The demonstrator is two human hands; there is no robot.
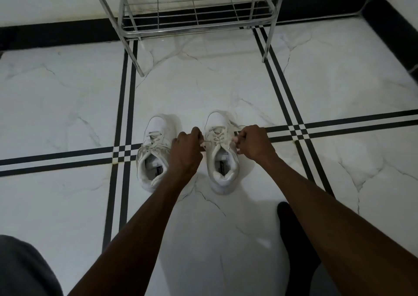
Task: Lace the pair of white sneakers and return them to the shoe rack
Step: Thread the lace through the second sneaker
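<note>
Two white sneakers stand side by side on the marble floor, toes pointing away from me. The left sneaker [153,151] has its laces threaded and lying loose over the tongue. Over the right sneaker [222,160], my left hand [186,152] is closed on one lace end at its left side. My right hand [254,143] is closed on the other lace end at its right side. The lace [216,138] runs taut across the upper eyelets between my hands. The metal shoe rack [196,22] stands ahead against the wall, its lowest wire shelf bare.
The floor is white marble tile with black double stripes crossing near the shoes. A black skirting [56,34] runs along the wall. My dark-socked foot [291,239] rests at the lower right, and a grey-clothed knee [20,271] fills the lower left corner.
</note>
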